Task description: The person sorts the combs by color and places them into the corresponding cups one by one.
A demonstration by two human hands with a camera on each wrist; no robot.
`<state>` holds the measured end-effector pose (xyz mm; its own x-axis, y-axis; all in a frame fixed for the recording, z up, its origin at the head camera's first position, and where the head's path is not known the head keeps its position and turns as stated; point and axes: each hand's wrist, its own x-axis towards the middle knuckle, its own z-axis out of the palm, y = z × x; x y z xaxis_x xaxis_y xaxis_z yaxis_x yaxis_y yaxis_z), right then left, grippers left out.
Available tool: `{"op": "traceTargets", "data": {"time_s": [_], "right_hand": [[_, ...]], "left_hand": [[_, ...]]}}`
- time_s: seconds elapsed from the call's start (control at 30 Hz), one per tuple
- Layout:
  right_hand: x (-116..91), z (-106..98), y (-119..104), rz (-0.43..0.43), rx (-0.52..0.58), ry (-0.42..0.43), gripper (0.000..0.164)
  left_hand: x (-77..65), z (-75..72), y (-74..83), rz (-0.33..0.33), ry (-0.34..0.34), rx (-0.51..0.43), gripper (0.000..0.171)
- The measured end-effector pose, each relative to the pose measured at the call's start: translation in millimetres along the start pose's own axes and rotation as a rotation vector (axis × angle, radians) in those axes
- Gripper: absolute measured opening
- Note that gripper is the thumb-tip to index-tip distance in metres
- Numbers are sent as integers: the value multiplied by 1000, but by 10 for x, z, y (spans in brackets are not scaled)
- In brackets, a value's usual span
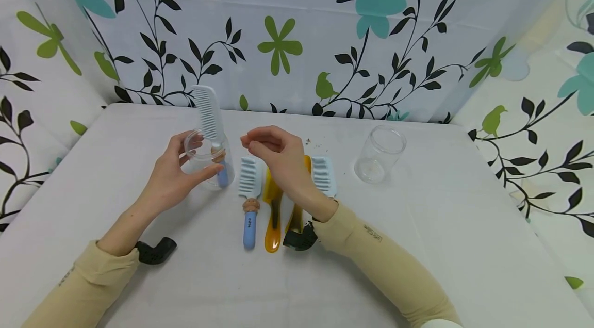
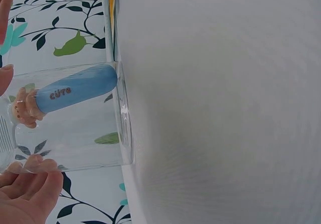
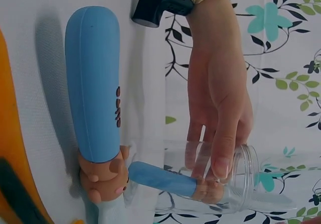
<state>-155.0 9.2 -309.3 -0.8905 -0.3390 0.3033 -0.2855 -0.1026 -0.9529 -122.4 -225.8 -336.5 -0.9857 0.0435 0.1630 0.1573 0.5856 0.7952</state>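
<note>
My left hand [image 1: 174, 168] grips a clear plastic jar [image 1: 200, 155] around its upper part, thumb on one side and fingers on the other. Inside the jar a light blue comb [image 1: 209, 111] stands handle down, its toothed end sticking out above the rim. Its blue handle [image 2: 75, 89] with a small brown bear figure shows through the wall. Just right of the jar, my right hand [image 1: 283, 158] hovers with fingers loosely bent and nothing in them. Below it on the table lie another blue comb [image 1: 250, 199] and an amber comb [image 1: 273, 214].
A second clear jar [image 1: 378, 155] stands at the right. Partly behind my right forearm lie a further amber comb [image 1: 295, 219] and a pale blue comb [image 1: 324, 176]. A white cloth [image 1: 417, 266] covers the table; patterned curtains [image 1: 278, 8] hang behind it.
</note>
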Motion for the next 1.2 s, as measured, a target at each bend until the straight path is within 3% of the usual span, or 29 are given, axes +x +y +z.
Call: {"op": "traceTargets", "data": {"time_s": [0.57, 1.2], "right_hand": [[-85, -314, -26, 72, -73, 19, 20], [-179, -738, 94, 158, -158, 86, 21]], "left_hand": [[5, 4, -14, 5, 2, 12, 94], [1, 13, -25, 23, 10, -1, 92]]}}
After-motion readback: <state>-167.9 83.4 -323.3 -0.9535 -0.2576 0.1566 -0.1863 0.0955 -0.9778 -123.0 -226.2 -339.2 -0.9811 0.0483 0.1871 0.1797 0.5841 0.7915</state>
